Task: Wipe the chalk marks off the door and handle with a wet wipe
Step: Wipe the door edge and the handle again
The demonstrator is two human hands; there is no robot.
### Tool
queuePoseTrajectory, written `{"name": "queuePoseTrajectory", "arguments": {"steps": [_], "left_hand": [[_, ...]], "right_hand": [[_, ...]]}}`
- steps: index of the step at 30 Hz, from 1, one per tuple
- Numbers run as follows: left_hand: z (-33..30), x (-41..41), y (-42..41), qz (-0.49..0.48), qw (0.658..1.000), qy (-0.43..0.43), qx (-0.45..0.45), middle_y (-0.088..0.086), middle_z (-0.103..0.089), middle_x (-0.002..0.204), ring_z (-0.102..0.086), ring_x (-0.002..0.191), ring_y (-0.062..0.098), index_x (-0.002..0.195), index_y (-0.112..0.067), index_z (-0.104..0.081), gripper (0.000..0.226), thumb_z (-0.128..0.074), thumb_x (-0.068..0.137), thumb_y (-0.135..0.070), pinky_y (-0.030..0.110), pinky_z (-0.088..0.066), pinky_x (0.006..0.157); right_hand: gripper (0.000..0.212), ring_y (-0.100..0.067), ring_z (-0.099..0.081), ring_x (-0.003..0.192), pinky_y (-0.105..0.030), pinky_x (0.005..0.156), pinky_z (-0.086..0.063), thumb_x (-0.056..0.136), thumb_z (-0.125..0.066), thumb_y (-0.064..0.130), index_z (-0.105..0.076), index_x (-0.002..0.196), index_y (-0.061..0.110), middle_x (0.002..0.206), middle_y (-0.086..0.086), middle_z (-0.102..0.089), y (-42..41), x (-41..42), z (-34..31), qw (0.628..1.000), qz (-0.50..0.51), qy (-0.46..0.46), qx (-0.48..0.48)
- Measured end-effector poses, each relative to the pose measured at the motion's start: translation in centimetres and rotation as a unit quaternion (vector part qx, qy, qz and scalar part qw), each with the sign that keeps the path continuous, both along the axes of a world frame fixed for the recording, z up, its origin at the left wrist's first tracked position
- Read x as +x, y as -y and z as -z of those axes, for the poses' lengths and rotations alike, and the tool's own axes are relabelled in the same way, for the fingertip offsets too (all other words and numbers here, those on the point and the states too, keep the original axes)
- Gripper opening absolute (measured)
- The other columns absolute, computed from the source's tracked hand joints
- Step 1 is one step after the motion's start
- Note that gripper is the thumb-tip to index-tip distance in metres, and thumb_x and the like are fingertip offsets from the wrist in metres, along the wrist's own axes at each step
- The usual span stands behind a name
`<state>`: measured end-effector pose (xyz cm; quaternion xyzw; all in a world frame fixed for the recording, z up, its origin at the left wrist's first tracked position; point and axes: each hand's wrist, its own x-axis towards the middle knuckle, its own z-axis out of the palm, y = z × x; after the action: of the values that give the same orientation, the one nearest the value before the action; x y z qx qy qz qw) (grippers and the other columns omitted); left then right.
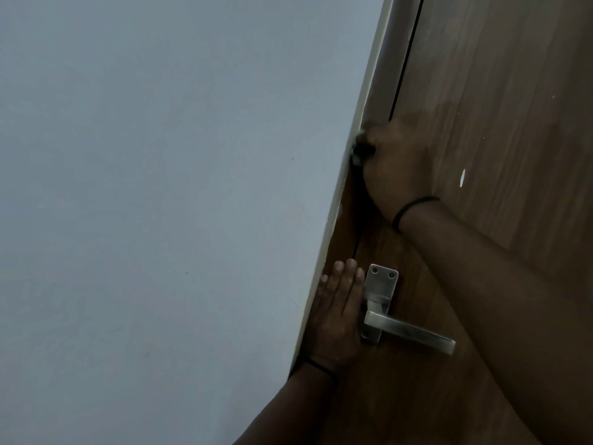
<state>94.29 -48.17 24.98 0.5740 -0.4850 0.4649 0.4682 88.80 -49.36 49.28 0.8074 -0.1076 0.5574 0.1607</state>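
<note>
The brown wooden door [500, 91] fills the right side of the view. My right hand [394, 165], blurred, is at the door's left edge against the frame, with its fingers curled round a small pale wet wipe [357, 158] that is mostly hidden. A white chalk mark [462, 178] shows on the door just right of that hand, and a smaller speck sits above it. My left hand [337, 309] lies flat on the door with straight fingers, just left of the metal lever handle [410, 332] and its plate [382, 284].
A plain grey wall [160, 187] takes up the left half of the view. A pale door frame strip [369, 91] and a dark gap run along the door's edge. Both wrists wear thin black bands.
</note>
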Motion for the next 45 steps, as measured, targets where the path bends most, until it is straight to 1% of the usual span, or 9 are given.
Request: {"name": "queuePoseTrajectory", "arguments": {"steps": [4, 8, 14, 20, 30, 32, 34, 39, 45], "left_hand": [[0.0, 0.0, 0.1, 0.014, 1.0, 0.001, -0.012, 0.016, -0.047, 0.146, -0.03, 0.143, 0.025, 0.138, -0.001, -0.048, 0.052, -0.058, 0.088, -0.014, 0.037, -0.016, 0.12], [0.1, 0.2, 0.3, 0.032, 0.999, -0.012, 0.012, 0.014, -0.041, 0.15, -0.015, 0.148, 0.018, 0.141, -0.003, -0.044, 0.072, -0.079, 0.079, -0.014, 0.037, -0.014, 0.121], [0.0, 0.0, -0.1, 0.031, 0.999, -0.019, 0.034, 0.015, -0.036, 0.153, -0.019, 0.147, 0.026, 0.142, 0.0, -0.045, 0.053, -0.028, 0.105, -0.033, 0.039, -0.014, 0.12], [-0.1, -0.1, -0.9, 0.033, 0.996, -0.031, 0.073, 0.015, -0.033, 0.155, -0.027, 0.146, 0.032, 0.146, -0.001, -0.037, 0.057, -0.034, 0.091, -0.012, 0.047, -0.027, 0.118], [-0.2, -0.4, -1.6, 0.05, 0.991, -0.053, 0.112, 0.009, -0.019, 0.161, -0.011, 0.15, 0.027, 0.152, -0.008, -0.02, 0.064, -0.044, 0.092, -0.013, 0.038, 0.001, 0.121], [-0.1, -0.3, -1.6, 0.053, 0.991, -0.05, 0.115, 0.009, -0.018, 0.161, -0.004, 0.151, 0.023, 0.152, -0.008, -0.019, 0.067, -0.046, 0.092, -0.012, 0.037, 0.001, 0.121], [-0.2, -0.4, -1.7, 0.055, 0.99, -0.053, 0.117, 0.01, -0.02, 0.16, -0.003, 0.15, 0.021, 0.152, -0.006, -0.022, 0.063, -0.036, 0.092, -0.02, 0.037, 0.0, 0.12], [-0.2, -0.4, -1.6, 0.058, 0.989, -0.051, 0.124, 0.013, -0.028, 0.158, -0.013, 0.148, 0.025, 0.15, -0.004, -0.028, 0.063, -0.032, 0.089, -0.019, 0.039, -0.006, 0.12], [0.1, -0.3, -1.4, 0.079, 0.99, -0.05, 0.108, 0.012, -0.022, 0.16, -0.01, 0.149, 0.026, 0.152, -0.01, -0.014, 0.077, -0.056, 0.088, -0.004, 0.04, -0.005, 0.12]], "right_hand": [[0.022, -0.029, -0.062, 0.094, -0.037, 0.077, -0.05, 0.096, -0.059, 0.011, -0.074, 0.111, 0.008, 0.104, -0.017, -0.066, 0.5, -2.3, 2.0, 0.996, 0.014, -0.083, -0.034], [0.023, -0.008, -0.063, 0.094, -0.009, 0.079, -0.043, 0.095, -0.055, 0.005, -0.074, 0.108, 0.002, 0.107, -0.017, -0.072, 0.0, -1.5, -2.1, 0.999, -0.035, 0.025, 0.001], [0.021, -0.029, -0.06, 0.094, -0.03, 0.076, -0.044, 0.094, -0.054, 0.002, -0.074, 0.1, 0.003, 0.101, -0.018, -0.065, 0.6, -0.5, 0.6, 0.999, -0.004, -0.052, -0.009], [0.005, -0.032, -0.061, 0.075, -0.037, 0.062, -0.049, 0.084, -0.071, 0.001, -0.075, 0.086, -0.002, 0.087, -0.022, -0.065, 2.1, -3.6, 6.8, 0.985, -0.029, -0.164, -0.034], [0.019, -0.031, -0.06, 0.101, -0.028, 0.078, -0.039, 0.095, -0.053, 0.007, -0.068, 0.107, 0.003, 0.111, -0.017, -0.064, 2.9, -7.2, -0.5, 0.997, 0.044, 0.065, 0.014], [0.03, -0.033, -0.053, 0.122, -0.03, 0.097, -0.04, 0.098, -0.047, 0.005, -0.064, 0.122, 0.001, 0.129, -0.019, -0.059, 2.3, -6.1, -1.8, 0.997, 0.064, 0.04, -0.008], [0.044, -0.032, -0.031, 0.145, -0.037, 0.119, -0.019, 0.101, -0.039, 0.002, -0.047, 0.144, 0.005, 0.153, -0.017, -0.04, 2.2, -4.9, -0.4, 0.993, 0.103, -0.044, -0.033], [0.056, -0.024, 0.0, 0.153, -0.042, 0.124, 0.003, 0.103, -0.029, 0.015, -0.013, 0.156, 0.013, 0.165, -0.007, -0.006, 4.2, -6.3, 6.3, 0.956, 0.169, -0.194, -0.138], [0.054, -0.026, -0.001, 0.153, -0.047, 0.124, -0.004, 0.106, -0.029, 0.02, -0.012, 0.157, 0.008, 0.165, -0.011, -0.007, 6.9, -11.2, 3.4, 0.977, 0.204, -0.05, -0.032]]}}
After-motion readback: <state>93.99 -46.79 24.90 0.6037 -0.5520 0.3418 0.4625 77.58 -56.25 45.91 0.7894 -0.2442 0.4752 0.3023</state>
